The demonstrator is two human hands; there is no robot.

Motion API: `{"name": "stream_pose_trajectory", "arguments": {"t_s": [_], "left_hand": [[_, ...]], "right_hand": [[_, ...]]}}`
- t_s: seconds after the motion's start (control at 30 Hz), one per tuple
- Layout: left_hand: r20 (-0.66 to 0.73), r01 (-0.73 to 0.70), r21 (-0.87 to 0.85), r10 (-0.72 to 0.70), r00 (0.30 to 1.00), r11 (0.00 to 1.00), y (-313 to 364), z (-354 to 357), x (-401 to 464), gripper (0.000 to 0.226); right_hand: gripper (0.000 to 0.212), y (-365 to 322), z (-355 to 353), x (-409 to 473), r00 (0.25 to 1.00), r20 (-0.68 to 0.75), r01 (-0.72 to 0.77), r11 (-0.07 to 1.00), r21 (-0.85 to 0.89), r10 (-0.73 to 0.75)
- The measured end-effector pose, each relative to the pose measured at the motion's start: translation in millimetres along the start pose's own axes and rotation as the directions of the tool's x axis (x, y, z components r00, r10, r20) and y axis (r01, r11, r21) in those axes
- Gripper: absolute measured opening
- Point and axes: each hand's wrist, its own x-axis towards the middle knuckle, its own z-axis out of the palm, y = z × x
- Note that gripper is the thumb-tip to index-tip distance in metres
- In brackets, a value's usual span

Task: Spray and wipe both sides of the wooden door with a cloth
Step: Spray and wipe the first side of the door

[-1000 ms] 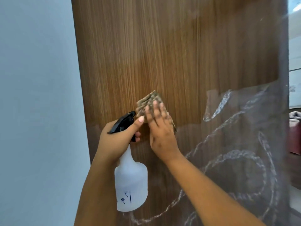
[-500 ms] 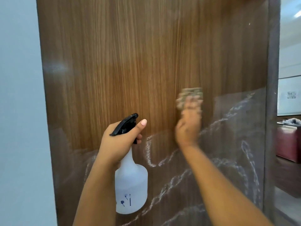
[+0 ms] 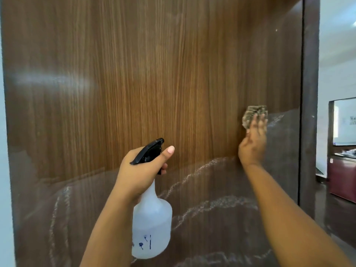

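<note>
The brown wooden door [image 3: 146,78] fills most of the view, its lower half dark and wet with whitish foam streaks. My left hand [image 3: 142,170] grips the neck of a white spray bottle [image 3: 152,226] with a black trigger head, held just in front of the door at lower centre. My right hand [image 3: 252,145] presses a folded brownish cloth [image 3: 252,114] flat against the door near its right edge, at the border between the dry and wet wood. The palm covers the lower part of the cloth.
The door's dark edge [image 3: 308,93] runs down the right side. Beyond it lies a room with a maroon cabinet [image 3: 342,180] and a framed window [image 3: 344,122]. A pale wall [image 3: 4,170] borders the door on the left.
My right hand has swept the cloth rightward across the door, from beside the spray bottle to near the right edge. The view has shifted right too. The left hand still holds the bottle.
</note>
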Motion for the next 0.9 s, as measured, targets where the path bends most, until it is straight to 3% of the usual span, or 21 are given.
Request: {"name": "stream_pose_trajectory", "arguments": {"t_s": [0.1, 0.2, 0.33, 0.43, 0.53, 0.7, 0.9], "left_hand": [[0.025, 0.033, -0.003, -0.033, 0.999, 0.999, 3.2, 14.0, -0.3, 0.047], [0.087, 0.079, -0.004, -0.079, 0.993, 0.997, 0.2, 35.0, -2.0, 0.044], [0.153, 0.109, -0.021, -0.105, 0.983, 0.994, -6.0, 76.9, -0.4, 0.039], [0.178, 0.087, -0.041, -0.079, 0.981, 0.995, -5.6, 114.5, 9.9, 0.034], [0.208, 0.059, -0.016, -0.055, 0.977, 0.998, 1.0, 152.4, 23.6, 0.036], [0.149, -0.080, 0.218, 0.047, 0.988, 0.973, 7.8, 197.3, 35.6, 0.067], [0.091, -0.017, 0.222, -0.003, 0.996, 0.975, -6.9, 213.1, 41.9, 0.066]], "right_hand": [[0.053, 5.9, -9.9, 7.7, 0.991, 0.000, -0.132, 0.988, 0.078, 0.132], [0.047, -4.8, -20.3, 8.6, 0.959, -0.013, -0.266, 0.918, 0.293, 0.282], [0.046, -8.8, -52.7, 19.2, 0.781, -0.005, -0.462, 0.583, 0.668, 0.624], [0.045, 6.2, -75.7, 19.9, 0.707, 0.045, -0.470, 0.422, 0.775, 0.705], [0.045, 15.4, -84.2, 13.2, 0.698, 0.060, -0.482, 0.406, 0.777, 0.714], [0.044, 20.1, -86.2, 4.0, 0.715, 0.087, -0.500, 0.420, 0.757, 0.694], [0.045, 49.7, -91.7, 8.2, 0.718, 0.035, -0.497, 0.476, 0.725, 0.696]]}}
